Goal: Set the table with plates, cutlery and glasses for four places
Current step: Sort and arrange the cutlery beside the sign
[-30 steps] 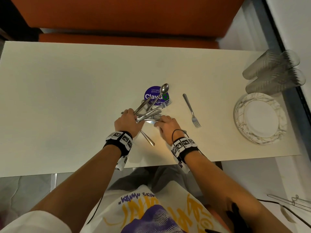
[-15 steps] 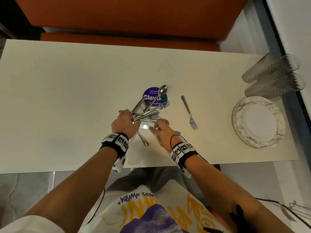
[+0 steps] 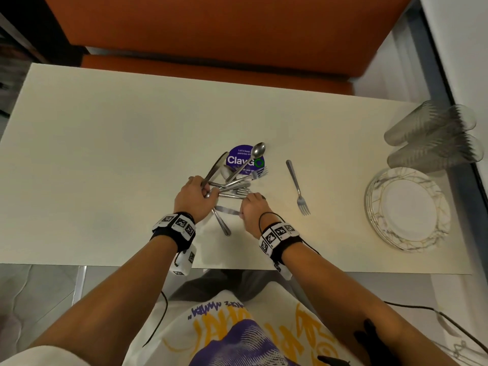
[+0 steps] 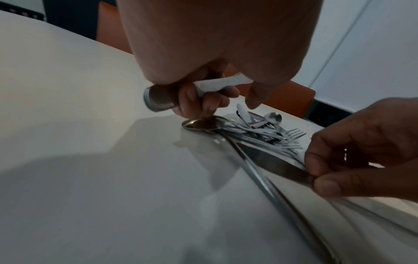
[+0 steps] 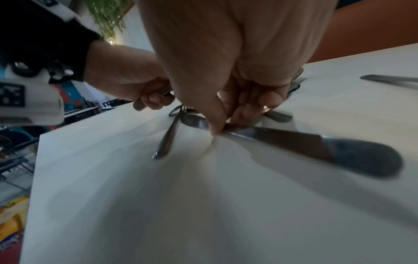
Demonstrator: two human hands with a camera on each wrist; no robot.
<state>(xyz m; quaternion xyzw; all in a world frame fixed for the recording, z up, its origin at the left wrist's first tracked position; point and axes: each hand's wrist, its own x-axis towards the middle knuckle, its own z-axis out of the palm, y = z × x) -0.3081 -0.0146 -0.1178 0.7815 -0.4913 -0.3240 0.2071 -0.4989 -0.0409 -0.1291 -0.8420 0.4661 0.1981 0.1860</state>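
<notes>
Since a second ago, the right hand (image 3: 253, 207) has drawn back toward the body, dragging a knife (image 4: 274, 163) out from under the cutlery pile (image 3: 235, 184). Its grip is a thumb-and-fingertip pinch on the blade, low against the worktop (image 3: 105, 159). Just left of that grip, the left hand (image 3: 194, 198) is curled round another knife handle (image 4: 203, 90) and touches the pile. Best to slide the blade flat until it clears the forks, then re-take it by the handle. A lone fork (image 3: 297, 187) lies to the right of the pinch, plates (image 3: 408, 208) and glasses (image 3: 433, 136) well beyond.
</notes>
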